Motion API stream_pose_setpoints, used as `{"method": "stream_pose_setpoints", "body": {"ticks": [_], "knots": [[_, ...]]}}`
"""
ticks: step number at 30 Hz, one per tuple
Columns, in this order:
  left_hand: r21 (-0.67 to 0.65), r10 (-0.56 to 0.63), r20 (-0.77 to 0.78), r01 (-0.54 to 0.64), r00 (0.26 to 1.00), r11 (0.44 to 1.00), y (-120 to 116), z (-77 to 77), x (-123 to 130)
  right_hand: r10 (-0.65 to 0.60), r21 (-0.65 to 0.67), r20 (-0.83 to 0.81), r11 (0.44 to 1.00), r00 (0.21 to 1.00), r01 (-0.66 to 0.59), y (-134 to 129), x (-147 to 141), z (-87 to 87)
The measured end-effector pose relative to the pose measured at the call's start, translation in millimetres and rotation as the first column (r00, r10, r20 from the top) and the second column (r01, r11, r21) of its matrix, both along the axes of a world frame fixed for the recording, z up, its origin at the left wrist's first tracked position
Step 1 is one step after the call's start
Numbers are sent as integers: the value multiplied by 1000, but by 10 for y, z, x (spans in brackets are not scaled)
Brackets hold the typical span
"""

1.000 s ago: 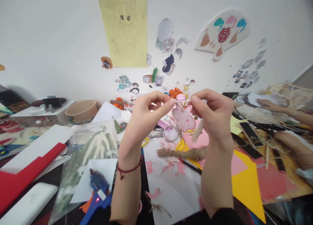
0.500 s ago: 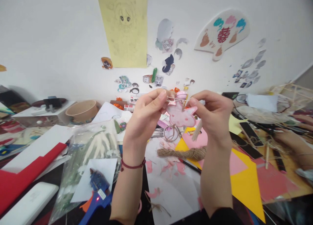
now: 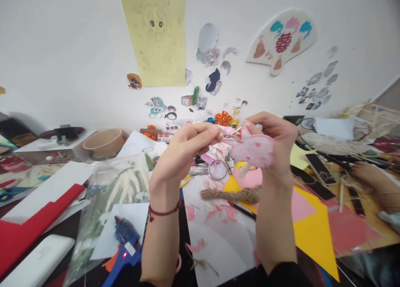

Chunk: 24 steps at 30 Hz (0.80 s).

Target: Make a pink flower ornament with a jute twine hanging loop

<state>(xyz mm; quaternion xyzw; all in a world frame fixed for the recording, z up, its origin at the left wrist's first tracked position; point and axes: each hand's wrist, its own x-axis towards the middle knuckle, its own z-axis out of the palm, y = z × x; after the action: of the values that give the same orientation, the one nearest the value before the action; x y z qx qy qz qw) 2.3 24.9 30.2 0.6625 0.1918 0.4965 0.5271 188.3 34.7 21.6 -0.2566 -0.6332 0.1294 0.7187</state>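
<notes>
My left hand [image 3: 190,147] pinches a thin white cord [image 3: 231,134] between thumb and fingertips, raised above the table. Opposite it, my right hand [image 3: 278,143] is closed with its fingertips on the cord's other end. A pale pink cut-out [image 3: 254,149] with darker pink edges, pink spots and pointed tips hangs tilted from the cord, in front of my right fingers and partly covering them. A short pale tassel [image 3: 245,170] shows below the cut-out. Whether my right fingers also grip the cut-out itself is hidden.
Beneath my hands lie a hank of twine [image 3: 231,194], white paper [image 3: 221,237] with pink scraps and yellow sheets [image 3: 315,233]. A blue glue gun [image 3: 126,249] with a red light rests at front left. Another person's hand [image 3: 371,178] is at the right.
The pink cut-out has swung right and turned sideways, now in front of my right fingers. My left hand has tilted and lowered slightly, and the cord runs between both hands.
</notes>
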Motion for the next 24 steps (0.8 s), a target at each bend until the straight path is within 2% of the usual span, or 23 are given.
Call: {"method": "stream_pose_setpoints", "body": {"ticks": [5, 9, 16, 24], "knots": [[-115, -90, 96, 101, 991, 988, 51, -32, -24, 20, -41, -3, 999, 1000, -20, 4, 21, 11], [-110, -178, 160, 196, 971, 974, 98, -51, -37, 15, -46, -11, 999, 1000, -15, 68, 65, -6], [-126, -132, 124, 148, 983, 981, 93, -64, -22, 37, -25, -31, 999, 999, -38, 133, 96, -29], [-131, -105, 121, 121, 987, 984, 82, -55, 55, 51, -77, -22, 996, 998, -53, 119, 70, -26]]}}
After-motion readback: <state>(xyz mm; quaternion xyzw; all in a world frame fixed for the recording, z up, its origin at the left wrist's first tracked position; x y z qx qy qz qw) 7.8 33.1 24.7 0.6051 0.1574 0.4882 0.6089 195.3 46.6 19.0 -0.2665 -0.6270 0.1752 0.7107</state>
